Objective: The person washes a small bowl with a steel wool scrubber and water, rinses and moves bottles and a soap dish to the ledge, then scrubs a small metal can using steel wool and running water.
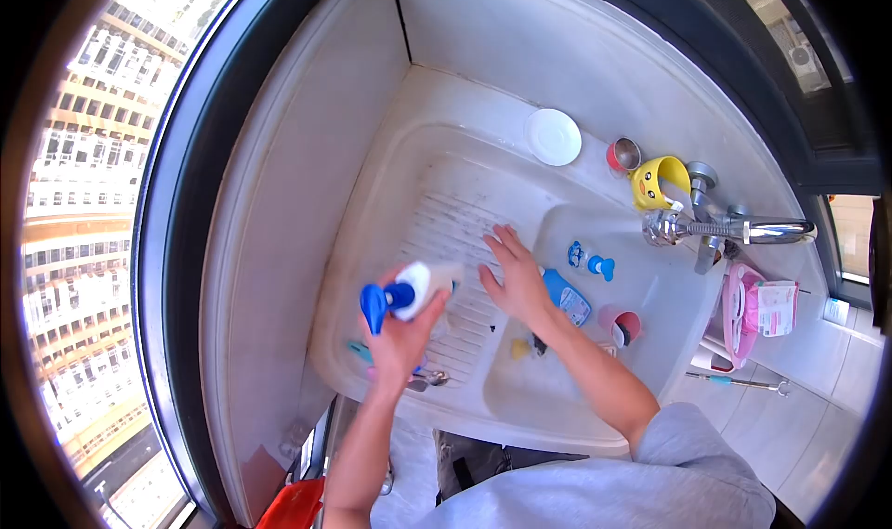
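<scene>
My left hand (401, 341) is wrapped round a white pump bottle (414, 286) with a blue pump head, held tilted over the ribbed washboard (460, 215) of the sink. Its lower end is smeared by motion. Over the right edge of the ribs, my right hand (513, 274) is spread with nothing in it. Just beyond that wrist lies a blue bottle (565, 297) with a label, in the basin. Spoon-like metal utensils (429, 378) and a teal item (359, 351) lie below my left hand, partly hidden by it.
A white plate (553, 137), a red-sided metal cup (624, 155) and a yellow mug (658, 182) stand along the back ledge. The chrome faucet (743, 229) juts over the basin from the right. A pink cup (619, 325), a blue pump top (601, 267) and a yellow sponge-like piece (520, 348) lie in the basin.
</scene>
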Tool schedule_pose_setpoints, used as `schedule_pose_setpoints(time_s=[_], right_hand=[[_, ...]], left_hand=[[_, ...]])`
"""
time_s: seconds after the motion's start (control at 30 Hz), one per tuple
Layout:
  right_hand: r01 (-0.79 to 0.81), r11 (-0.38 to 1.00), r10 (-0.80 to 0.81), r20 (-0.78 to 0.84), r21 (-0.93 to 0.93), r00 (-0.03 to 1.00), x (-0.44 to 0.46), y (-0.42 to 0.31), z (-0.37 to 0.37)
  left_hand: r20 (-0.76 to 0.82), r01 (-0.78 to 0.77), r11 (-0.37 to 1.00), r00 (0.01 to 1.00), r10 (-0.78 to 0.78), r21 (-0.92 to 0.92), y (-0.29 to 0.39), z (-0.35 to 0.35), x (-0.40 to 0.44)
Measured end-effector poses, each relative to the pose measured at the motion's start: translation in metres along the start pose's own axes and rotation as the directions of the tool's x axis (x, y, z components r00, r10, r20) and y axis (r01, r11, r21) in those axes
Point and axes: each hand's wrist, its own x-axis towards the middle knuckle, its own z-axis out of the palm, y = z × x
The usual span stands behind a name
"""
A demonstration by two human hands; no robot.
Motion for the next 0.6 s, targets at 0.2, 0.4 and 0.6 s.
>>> schedule_pose_setpoints(time_s=[0.2, 0.4, 0.6], right_hand=[[-0.323, 0.904, 0.369, -0.127, 0.281, 0.921, -0.112, 0.066, -0.002], [-0.425, 0.762, 0.569, -0.193, 0.488, 0.799, -0.11, 0.099, -0.013], [-0.276, 0.717, 0.676, -0.542, 0.64, 0.498, -0.111, 0.097, -0.037]], left_hand=[[0.096, -0.395, 0.869, 0.918, 0.385, 0.298, 0.061, 0.083, 0.137], [0.113, -0.535, 0.739, 0.833, 0.541, 0.409, 0.068, 0.148, 0.216], [0.059, -0.518, 0.741, 0.834, 0.549, 0.426, 0.072, 0.16, 0.209]])
